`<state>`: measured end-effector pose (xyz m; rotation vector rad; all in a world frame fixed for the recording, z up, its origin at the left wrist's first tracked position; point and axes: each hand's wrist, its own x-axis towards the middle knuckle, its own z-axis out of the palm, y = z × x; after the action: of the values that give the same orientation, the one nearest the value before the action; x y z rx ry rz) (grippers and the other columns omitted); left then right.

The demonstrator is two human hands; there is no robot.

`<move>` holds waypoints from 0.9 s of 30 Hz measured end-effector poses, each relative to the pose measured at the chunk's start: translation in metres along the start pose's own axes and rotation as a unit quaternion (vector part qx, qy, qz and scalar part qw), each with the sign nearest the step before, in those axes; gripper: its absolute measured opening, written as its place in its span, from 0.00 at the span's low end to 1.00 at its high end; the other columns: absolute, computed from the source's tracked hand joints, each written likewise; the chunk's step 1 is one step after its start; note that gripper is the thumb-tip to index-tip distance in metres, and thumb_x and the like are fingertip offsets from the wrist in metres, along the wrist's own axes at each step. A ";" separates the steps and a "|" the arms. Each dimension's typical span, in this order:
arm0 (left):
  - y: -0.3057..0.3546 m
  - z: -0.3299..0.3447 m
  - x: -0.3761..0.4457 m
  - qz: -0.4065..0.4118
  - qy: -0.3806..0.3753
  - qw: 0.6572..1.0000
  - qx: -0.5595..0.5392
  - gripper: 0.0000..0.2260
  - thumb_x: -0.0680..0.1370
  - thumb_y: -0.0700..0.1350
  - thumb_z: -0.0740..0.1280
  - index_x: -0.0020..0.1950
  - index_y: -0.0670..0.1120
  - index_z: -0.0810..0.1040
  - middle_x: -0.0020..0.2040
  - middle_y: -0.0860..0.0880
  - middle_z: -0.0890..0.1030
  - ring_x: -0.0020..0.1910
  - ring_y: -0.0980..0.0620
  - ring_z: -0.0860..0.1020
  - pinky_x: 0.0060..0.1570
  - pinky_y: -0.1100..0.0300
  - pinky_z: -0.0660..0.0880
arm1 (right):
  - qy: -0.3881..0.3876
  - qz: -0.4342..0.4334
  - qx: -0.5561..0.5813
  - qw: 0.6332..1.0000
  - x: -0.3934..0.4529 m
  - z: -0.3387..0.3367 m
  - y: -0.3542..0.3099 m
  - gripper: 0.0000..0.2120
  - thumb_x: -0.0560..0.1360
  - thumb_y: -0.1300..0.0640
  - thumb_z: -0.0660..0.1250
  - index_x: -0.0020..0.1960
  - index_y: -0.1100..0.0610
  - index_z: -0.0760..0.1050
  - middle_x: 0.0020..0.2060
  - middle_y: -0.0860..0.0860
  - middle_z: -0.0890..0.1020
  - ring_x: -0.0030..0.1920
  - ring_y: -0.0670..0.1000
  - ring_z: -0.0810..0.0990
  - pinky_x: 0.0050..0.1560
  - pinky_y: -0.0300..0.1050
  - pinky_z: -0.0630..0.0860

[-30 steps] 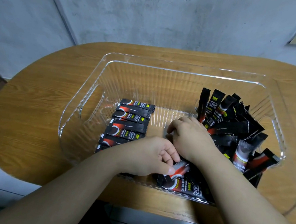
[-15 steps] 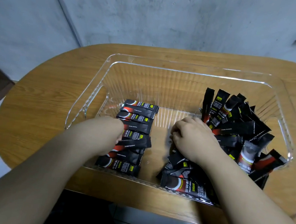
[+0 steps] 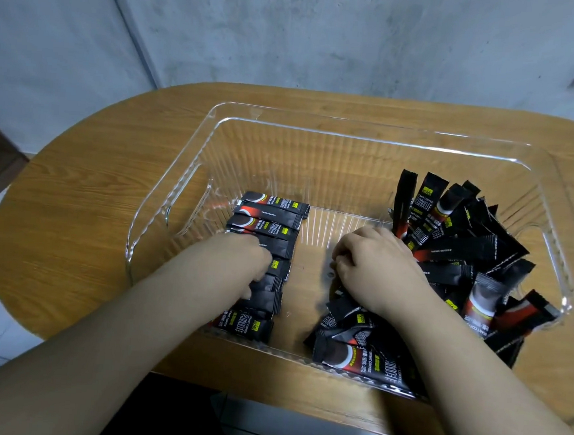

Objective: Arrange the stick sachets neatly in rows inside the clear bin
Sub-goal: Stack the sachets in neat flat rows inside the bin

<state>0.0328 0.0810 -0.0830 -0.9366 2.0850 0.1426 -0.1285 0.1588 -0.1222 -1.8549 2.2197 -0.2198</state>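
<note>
Your clear ribbed plastic bin (image 3: 317, 158) with cut-out side handles sits on the rounded wooden tabletop (image 3: 86, 203). Inside, at its left, a neat row of black stick sachets (image 3: 272, 216) with red swirls and yellow tags lies flat, stacked front to back. At its right, a loose heap of the same sachets (image 3: 473, 250) leans every way, some upright against the wall. Your left hand (image 3: 241, 265) rests on the middle of the row, fingers bent down onto the sachets; whether it grips one, you cannot tell. Your right hand (image 3: 370, 267) is curled at the heap's left edge, fingertips hidden. Behind the tabletop: grey concrete wall, a thin metal pipe (image 3: 132, 30) running aslant.
</note>
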 end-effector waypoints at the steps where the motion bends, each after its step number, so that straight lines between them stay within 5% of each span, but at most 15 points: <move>1: 0.005 -0.001 0.003 0.027 -0.004 0.999 0.035 0.15 0.78 0.45 0.64 0.65 0.45 0.71 0.65 0.45 0.69 0.64 0.46 0.70 0.60 0.55 0.67 | 0.000 0.000 0.000 1.000 0.000 0.000 0.000 0.13 0.79 0.52 0.57 0.58 0.51 0.76 0.59 0.50 0.75 0.63 0.53 0.67 0.65 0.45 0.60; 7: 0.004 0.002 -0.009 0.041 0.001 0.999 0.026 0.16 0.77 0.47 0.66 0.64 0.46 0.71 0.64 0.48 0.70 0.63 0.48 0.70 0.59 0.57 0.67 | 0.001 -0.001 -0.003 1.000 0.000 0.000 0.000 0.13 0.79 0.52 0.57 0.58 0.51 0.76 0.59 0.50 0.75 0.63 0.53 0.67 0.64 0.45 0.60; 11: -0.002 0.013 -0.011 0.072 0.113 0.991 -0.029 0.13 0.76 0.49 0.68 0.58 0.47 0.74 0.55 0.51 0.72 0.59 0.51 0.71 0.54 0.58 0.67 | 0.001 0.000 -0.008 1.000 -0.001 0.000 0.000 0.13 0.79 0.52 0.56 0.59 0.51 0.76 0.59 0.50 0.75 0.62 0.53 0.67 0.64 0.46 0.61; 14: 0.008 0.016 -0.022 0.143 0.205 0.951 -0.184 0.11 0.76 0.56 0.65 0.49 0.49 0.77 0.45 0.57 0.74 0.49 0.57 0.73 0.52 0.60 0.71 | 0.002 0.000 -0.008 1.000 0.000 0.000 -0.001 0.14 0.79 0.52 0.56 0.59 0.52 0.76 0.59 0.50 0.75 0.62 0.53 0.68 0.63 0.46 0.61; 19: 0.036 0.017 -0.031 0.219 0.090 0.924 -0.301 0.13 0.75 0.59 0.65 0.44 0.51 0.80 0.40 0.53 0.80 0.35 0.61 0.75 0.39 0.63 0.73 | 0.001 -0.002 -0.011 1.000 -0.001 -0.001 -0.001 0.14 0.78 0.53 0.56 0.59 0.52 0.75 0.59 0.51 0.75 0.62 0.54 0.68 0.63 0.45 0.61; 22: 0.035 0.016 -0.027 0.225 0.081 0.911 -0.335 0.07 0.75 0.54 0.68 0.40 0.53 0.77 0.29 0.60 0.75 0.28 0.65 0.71 0.28 0.73 0.66 | 0.000 -0.002 -0.013 1.000 -0.001 -0.001 -0.001 0.14 0.78 0.53 0.56 0.59 0.52 0.76 0.59 0.51 0.75 0.62 0.54 0.68 0.63 0.46 0.61; 27: 0.005 0.015 -0.031 0.180 0.101 0.916 -0.344 0.07 0.75 0.50 0.69 0.38 0.53 0.75 0.26 0.65 0.74 0.26 0.66 0.70 0.26 0.72 0.64 | -0.004 -0.003 -0.011 1.000 0.000 -0.001 -0.001 0.14 0.78 0.53 0.56 0.59 0.52 0.76 0.59 0.51 0.75 0.62 0.54 0.68 0.63 0.46 0.61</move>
<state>0.0508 0.1085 -0.0719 -0.9729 2.4302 1.0714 -0.1281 0.1590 -0.1207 -1.8705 2.2211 -0.1900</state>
